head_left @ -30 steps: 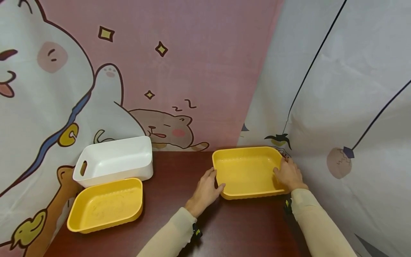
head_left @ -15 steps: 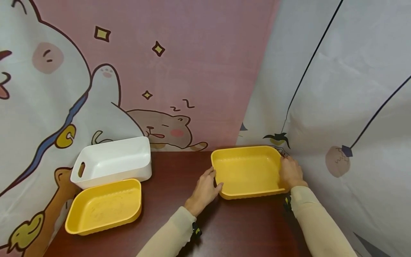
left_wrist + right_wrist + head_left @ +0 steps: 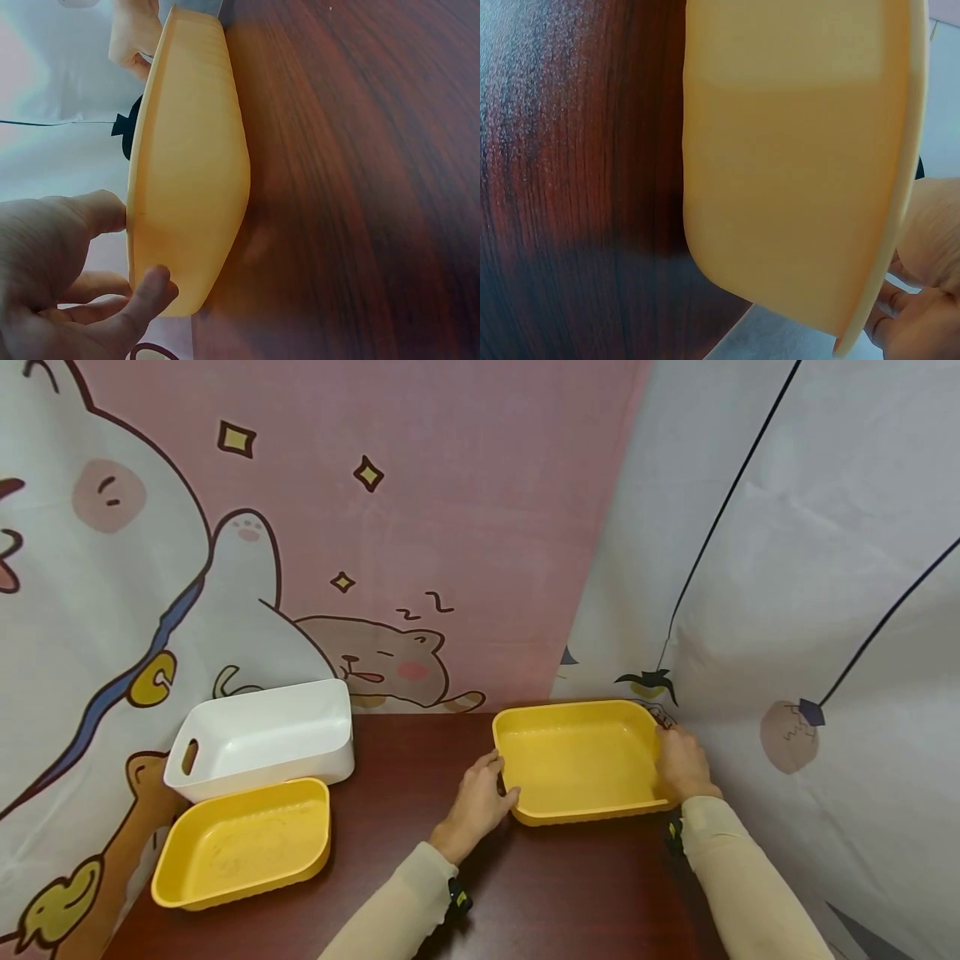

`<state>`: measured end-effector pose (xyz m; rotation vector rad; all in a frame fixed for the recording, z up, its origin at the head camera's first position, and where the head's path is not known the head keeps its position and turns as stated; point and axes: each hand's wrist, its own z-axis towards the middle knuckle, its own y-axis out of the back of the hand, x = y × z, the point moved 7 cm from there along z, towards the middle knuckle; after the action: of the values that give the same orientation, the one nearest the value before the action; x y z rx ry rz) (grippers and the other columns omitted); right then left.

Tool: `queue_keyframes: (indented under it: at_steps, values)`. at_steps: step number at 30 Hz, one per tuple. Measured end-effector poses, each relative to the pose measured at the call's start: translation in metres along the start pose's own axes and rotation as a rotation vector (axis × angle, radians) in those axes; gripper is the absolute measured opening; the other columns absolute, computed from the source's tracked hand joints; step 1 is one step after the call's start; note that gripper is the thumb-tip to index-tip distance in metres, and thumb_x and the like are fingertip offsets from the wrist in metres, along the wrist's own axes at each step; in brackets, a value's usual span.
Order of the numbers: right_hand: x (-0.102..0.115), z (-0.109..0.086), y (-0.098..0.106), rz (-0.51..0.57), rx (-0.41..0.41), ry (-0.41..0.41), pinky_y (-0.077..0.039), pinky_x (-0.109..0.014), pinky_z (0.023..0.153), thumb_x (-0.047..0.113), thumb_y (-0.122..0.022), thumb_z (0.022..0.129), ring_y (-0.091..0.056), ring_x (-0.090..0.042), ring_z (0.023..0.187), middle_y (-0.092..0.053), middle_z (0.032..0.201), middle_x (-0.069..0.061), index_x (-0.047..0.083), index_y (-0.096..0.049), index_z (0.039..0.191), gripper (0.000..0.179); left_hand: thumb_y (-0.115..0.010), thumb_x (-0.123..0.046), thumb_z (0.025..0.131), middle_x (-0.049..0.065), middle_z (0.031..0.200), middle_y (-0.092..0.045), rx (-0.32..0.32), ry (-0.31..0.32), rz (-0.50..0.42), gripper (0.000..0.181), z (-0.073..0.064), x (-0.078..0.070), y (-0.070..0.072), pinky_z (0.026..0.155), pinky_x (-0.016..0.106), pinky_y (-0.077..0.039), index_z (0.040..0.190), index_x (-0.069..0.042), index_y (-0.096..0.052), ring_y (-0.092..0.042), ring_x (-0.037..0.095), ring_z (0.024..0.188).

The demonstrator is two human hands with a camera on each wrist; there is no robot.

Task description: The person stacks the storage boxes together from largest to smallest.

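Observation:
A yellow plastic tray with a rounded rim lies on the dark red-brown table, close to the back wall. At its left end is my left hand; the thumb lies near the front corner and the fingers reach along the end wall. In the left wrist view a fingertip rests against the outer wall. My right hand holds the tray's right end, bent over the rim. Behind the rim in the right wrist view, part of the right hand shows; its fingertips are mostly hidden.
On the left stands a white plastic bin with an oval handle hole. A second, smaller yellow tray sits in front of it, touching or nearly so. Cartoon-printed cloth covers the walls behind and at the right. The table is wood-grained.
My right hand has turned inward at the tray's right end, and its thumb, visible inside the tray before, is now out of sight. The left hand and tray barely differ; the head view shifted slightly.

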<state>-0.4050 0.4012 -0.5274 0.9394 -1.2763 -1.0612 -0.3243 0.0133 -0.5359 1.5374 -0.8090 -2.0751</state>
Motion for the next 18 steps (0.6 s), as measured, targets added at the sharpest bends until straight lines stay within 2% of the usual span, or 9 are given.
queue_keyframes:
  at_steps: [3,8,18]
  values:
    - [0.0011,-0.001,0.0015,0.016,-0.006,-0.005,-0.057,-0.079,0.108,-0.009,-0.06,0.11,-0.066,-0.067,0.124,-0.061,0.142,-0.046,-0.017,-0.054,0.162,0.053,-0.09,-0.014,0.102,0.032,0.171,-0.057,-0.001,0.005,-0.014,0.065,0.0007,-0.0003,0.0,0.104,0.045,-0.07,0.155,0.014,-0.066,-0.07,0.047,0.149]
    - [0.0027,-0.0029,0.0032,0.03,0.0,-0.013,-0.058,-0.078,0.107,-0.008,-0.063,0.107,-0.067,-0.067,0.124,-0.06,0.144,-0.048,-0.017,-0.055,0.162,0.056,-0.09,-0.014,0.1,0.033,0.169,-0.059,-0.006,0.01,-0.004,0.064,0.0008,-0.0002,0.0014,0.117,0.053,-0.064,0.153,0.013,-0.068,-0.066,0.05,0.152]
    - [0.0009,-0.0031,0.0039,0.049,0.016,-0.047,-0.057,-0.078,0.111,-0.009,-0.064,0.106,-0.066,-0.065,0.128,-0.059,0.147,-0.048,-0.014,-0.054,0.164,0.059,-0.089,-0.012,0.098,0.031,0.169,-0.06,-0.01,0.036,-0.029,0.063,-0.001,0.002,0.0073,0.119,0.054,-0.062,0.152,0.013,-0.069,-0.065,0.049,0.153]
